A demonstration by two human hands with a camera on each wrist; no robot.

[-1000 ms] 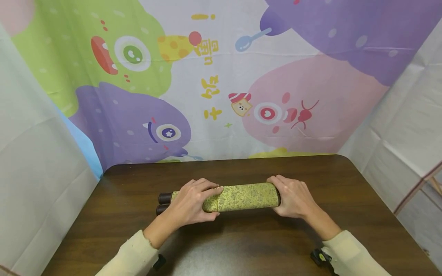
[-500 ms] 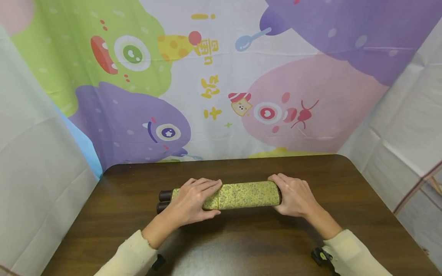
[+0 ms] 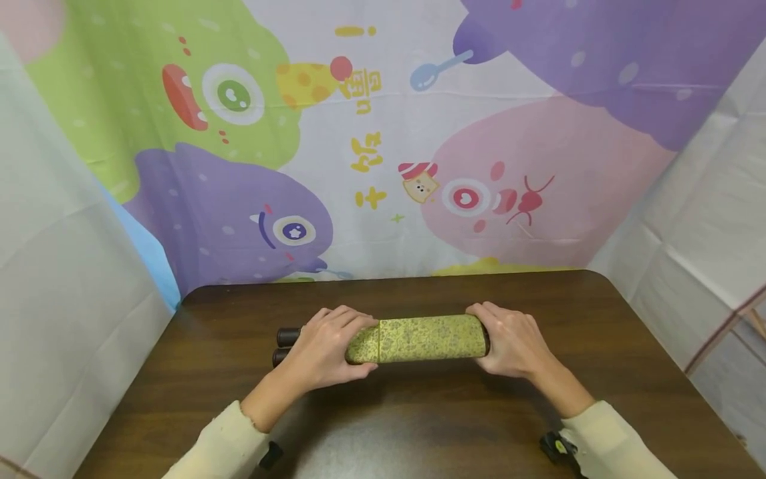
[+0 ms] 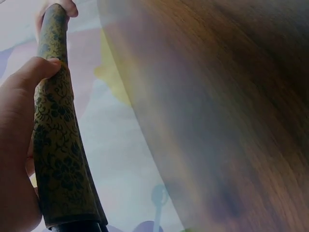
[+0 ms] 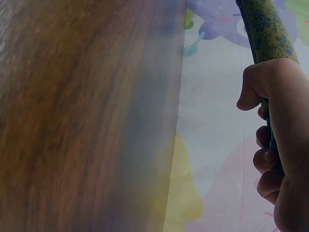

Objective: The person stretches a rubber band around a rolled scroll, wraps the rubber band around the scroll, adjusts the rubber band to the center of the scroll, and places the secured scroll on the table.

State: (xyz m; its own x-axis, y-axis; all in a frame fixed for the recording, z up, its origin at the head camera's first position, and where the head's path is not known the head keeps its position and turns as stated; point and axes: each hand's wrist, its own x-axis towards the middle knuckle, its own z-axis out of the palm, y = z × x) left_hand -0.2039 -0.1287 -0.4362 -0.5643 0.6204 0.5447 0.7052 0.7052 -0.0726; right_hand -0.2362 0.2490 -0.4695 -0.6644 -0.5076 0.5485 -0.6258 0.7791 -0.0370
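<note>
A rolled-up scroll (image 3: 433,338) covered in yellow-green floral brocade is held level across the front of me, apparently just above the brown table (image 3: 419,426). Two dark roller knobs (image 3: 288,337) stick out at its left end. My left hand (image 3: 320,346) grips the left part, its thumb (image 4: 46,70) lying along the brocade in the left wrist view. At the opposite end my right hand (image 3: 511,339) grips the scroll; several of its fingers (image 5: 264,159) curl round it in the right wrist view. A seam line in the brocade shows just right of my left fingertips. The right end is partly hidden by my hand.
Beyond the table's far edge hangs a cloth backdrop (image 3: 383,246) printed with cartoon monsters. White cloth walls (image 3: 694,199) stand at both sides. Dark straps with devices (image 3: 556,446) sit at the cuffs of my pale sleeves.
The scroll has risen very slightly. My left hand has shifted a little to the left along it, baring more brocade left of the seam. My right hand keeps its grip.
</note>
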